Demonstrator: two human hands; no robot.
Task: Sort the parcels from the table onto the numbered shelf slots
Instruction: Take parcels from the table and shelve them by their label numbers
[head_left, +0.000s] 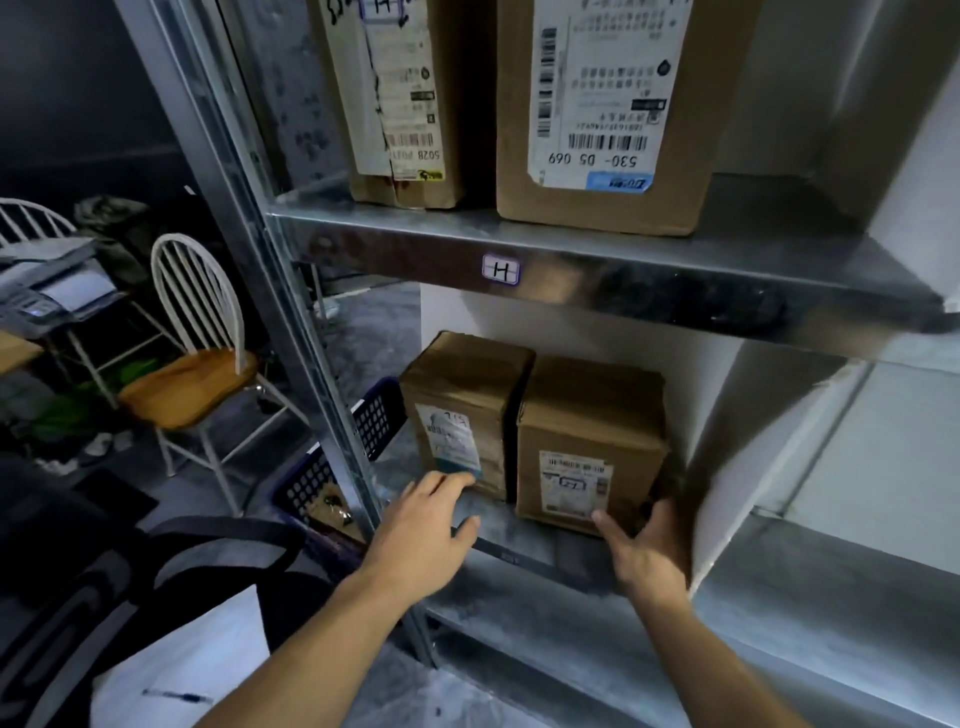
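Two small brown cardboard parcels stand side by side on the lower metal shelf (524, 556). The left parcel (462, 410) carries a white and blue label; my left hand (421, 530) rests open with its fingertips against the parcel's lower front edge. The right parcel (592, 441) has a white barcode label; my right hand (649, 551) is spread at its lower right corner, thumb on the front, fingers along the side. Neither hand lifts anything. On the shelf above, marked with an "H" tag (500, 269), stand a narrow box (400, 104) and a larger box (608, 114).
A steel shelf upright (291, 291) runs down the left of the parcels. A blue plastic basket (337, 467) sits on the floor beside it. Further left are a white chair (197, 364) with a wooden seat and a printer (52, 291). White wall panels lie right of the shelf.
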